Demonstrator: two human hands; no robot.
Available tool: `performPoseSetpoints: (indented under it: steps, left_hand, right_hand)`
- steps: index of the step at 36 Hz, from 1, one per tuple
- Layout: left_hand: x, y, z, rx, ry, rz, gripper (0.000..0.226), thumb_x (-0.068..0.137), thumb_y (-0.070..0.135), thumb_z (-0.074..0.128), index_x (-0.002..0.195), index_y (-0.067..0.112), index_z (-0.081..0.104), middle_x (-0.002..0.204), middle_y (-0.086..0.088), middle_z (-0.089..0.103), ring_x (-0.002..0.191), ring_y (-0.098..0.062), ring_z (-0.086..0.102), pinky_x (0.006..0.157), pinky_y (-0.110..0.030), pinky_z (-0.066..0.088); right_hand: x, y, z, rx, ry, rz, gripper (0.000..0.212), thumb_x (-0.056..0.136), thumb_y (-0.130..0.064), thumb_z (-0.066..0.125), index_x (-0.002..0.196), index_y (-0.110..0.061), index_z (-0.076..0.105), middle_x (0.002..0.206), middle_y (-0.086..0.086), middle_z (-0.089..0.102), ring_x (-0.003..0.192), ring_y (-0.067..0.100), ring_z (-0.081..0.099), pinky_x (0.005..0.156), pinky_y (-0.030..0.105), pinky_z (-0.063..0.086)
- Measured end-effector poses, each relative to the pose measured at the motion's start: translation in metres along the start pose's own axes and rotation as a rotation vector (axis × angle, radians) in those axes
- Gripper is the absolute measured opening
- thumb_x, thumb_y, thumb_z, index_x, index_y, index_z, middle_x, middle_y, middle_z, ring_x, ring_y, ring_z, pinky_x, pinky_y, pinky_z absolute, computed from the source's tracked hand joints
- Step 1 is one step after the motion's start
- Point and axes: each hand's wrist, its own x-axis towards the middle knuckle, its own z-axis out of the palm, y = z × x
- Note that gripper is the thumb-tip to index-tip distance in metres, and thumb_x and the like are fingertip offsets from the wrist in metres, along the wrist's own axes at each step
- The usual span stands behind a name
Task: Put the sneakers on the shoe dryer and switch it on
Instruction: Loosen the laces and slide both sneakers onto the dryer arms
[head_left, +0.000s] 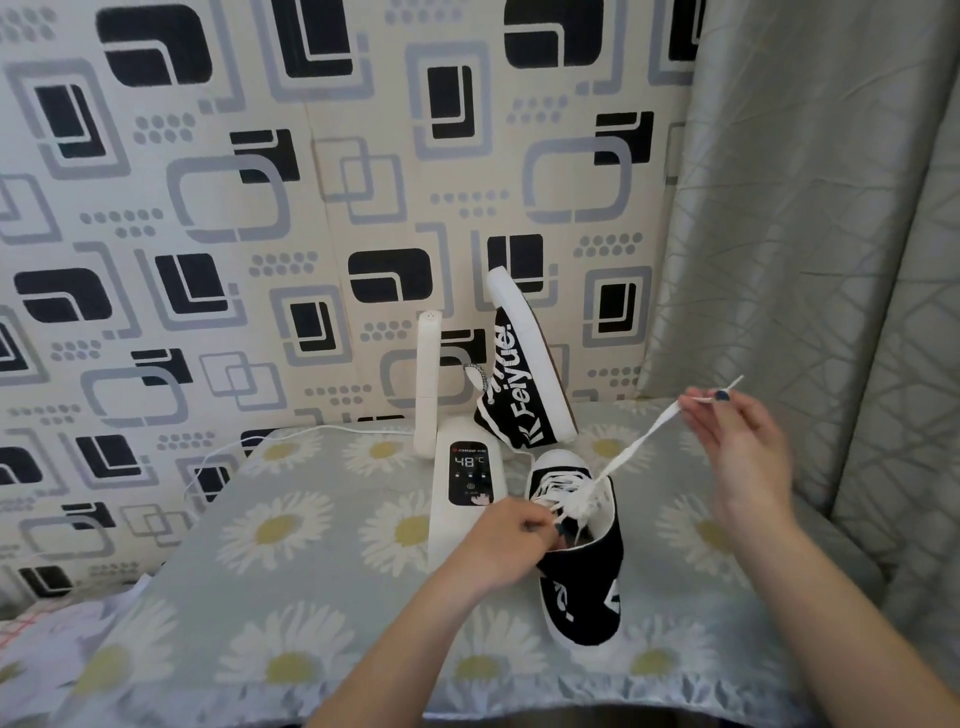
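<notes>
A white shoe dryer (470, 512) lies on the daisy-print table (270, 561), and its dark panel reads 48°C. Its left tube (429, 384) stands bare. A black sneaker with white lettering (522, 379) hangs toe-up on the right tube. A second black sneaker (584, 551) lies on the table right of the dryer. My left hand (506, 538) pinches the laces at its tongue. My right hand (737, 441) holds the end of a white lace (641, 441) pulled up and to the right.
A white power cord (228, 452) runs from the dryer off the table's back left edge. A patterned wall stands close behind, and a grey curtain (810, 234) hangs at the right. Crumpled cloth (47, 639) lies at the lower left.
</notes>
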Motion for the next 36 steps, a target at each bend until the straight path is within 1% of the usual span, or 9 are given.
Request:
performPoseSetpoints:
  steps: [3,5,8,13,17,21,29,34,36]
  left_hand:
    - [-0.003,0.004,-0.001,-0.074,-0.001,-0.014,0.029,0.093,0.013,0.057,0.065,0.016,0.063,0.067,0.007,0.054,0.059,0.001,0.046,0.053,-0.007,0.033]
    - [-0.005,0.005,-0.002,-0.141,0.005,-0.031,0.023,0.094,0.016,0.057,0.076,0.015,0.071,0.069,0.008,0.06,0.063,0.0,0.051,0.056,-0.007,0.036]
    - [-0.007,0.008,-0.004,-0.205,0.011,-0.039,0.023,0.095,0.016,0.055,0.089,0.005,0.074,0.056,0.018,0.06,0.046,0.008,0.045,0.046,-0.004,0.031]
    - [-0.011,0.014,-0.006,-0.288,0.032,0.0,0.022,0.097,0.019,0.056,0.087,0.012,0.074,0.056,0.015,0.062,0.056,0.006,0.054,0.056,-0.004,0.037]
    - [-0.012,0.016,-0.012,-0.368,0.072,0.023,0.022,0.097,0.02,0.056,0.088,0.014,0.075,0.066,0.009,0.065,0.067,-0.002,0.057,0.066,-0.014,0.04]
    - [-0.012,0.017,-0.023,-0.517,0.108,0.045,0.022,0.095,0.023,0.058,0.086,0.011,0.074,0.075,0.002,0.065,0.065,-0.01,0.046,0.06,-0.021,0.033]
    - [-0.01,0.018,-0.046,-1.012,0.078,-0.045,0.024,0.092,0.019,0.055,0.072,0.016,0.067,0.07,0.003,0.056,0.052,-0.011,0.033,0.062,-0.028,0.03]
    - [-0.01,0.012,-0.05,-1.218,0.081,-0.097,0.01,0.083,0.02,0.064,0.075,0.016,0.068,0.068,0.004,0.053,0.054,-0.012,0.033,0.06,-0.026,0.035]
    - [-0.01,0.008,-0.051,-1.242,0.101,-0.103,0.015,0.086,0.018,0.062,0.073,0.016,0.07,0.064,0.004,0.05,0.051,-0.011,0.033,0.056,-0.024,0.038]
  right_hand:
    - [-0.004,0.017,-0.005,-0.162,-0.056,0.087,0.021,0.091,0.0,0.054,0.085,-0.018,0.063,0.093,0.007,0.07,0.078,0.013,0.07,0.084,0.034,0.053]
    - [-0.01,0.026,-0.009,-0.331,-0.127,0.153,0.029,0.089,0.0,0.057,0.106,-0.024,0.061,0.111,0.003,0.066,0.083,0.017,0.07,0.08,0.035,0.052]
    - [-0.022,0.032,-0.01,-0.61,-0.253,0.088,0.054,0.088,-0.004,0.061,0.126,-0.04,0.048,0.126,-0.008,0.055,0.088,0.015,0.066,0.08,0.036,0.054]
    - [-0.04,0.02,0.009,-0.827,-0.533,-0.168,0.042,0.086,-0.004,0.06,0.109,-0.039,0.061,0.12,-0.017,0.058,0.098,0.0,0.061,0.073,0.012,0.049]
    - [-0.053,0.009,0.023,-0.98,-0.782,-0.18,0.029,0.085,-0.006,0.061,0.1,-0.03,0.07,0.104,-0.015,0.069,0.101,0.004,0.061,0.087,0.023,0.048]
    - [-0.06,0.008,0.03,-1.121,-0.956,-0.09,0.039,0.079,-0.004,0.057,0.106,-0.03,0.066,0.104,-0.012,0.069,0.101,0.005,0.062,0.092,0.023,0.047]
    - [-0.049,0.017,0.027,-1.113,-0.814,-0.01,0.009,0.082,-0.013,0.07,0.081,-0.022,0.072,0.076,-0.005,0.07,0.071,0.012,0.062,0.068,0.023,0.044]
    - [-0.039,0.016,0.018,-0.922,-0.689,0.081,0.019,0.087,-0.019,0.065,0.069,-0.023,0.07,0.063,-0.002,0.063,0.06,0.014,0.049,0.062,0.03,0.035]
    - [-0.035,0.015,0.014,-0.831,-0.623,0.118,0.026,0.091,-0.021,0.06,0.066,-0.018,0.067,0.066,-0.004,0.066,0.065,0.012,0.056,0.067,0.029,0.04]
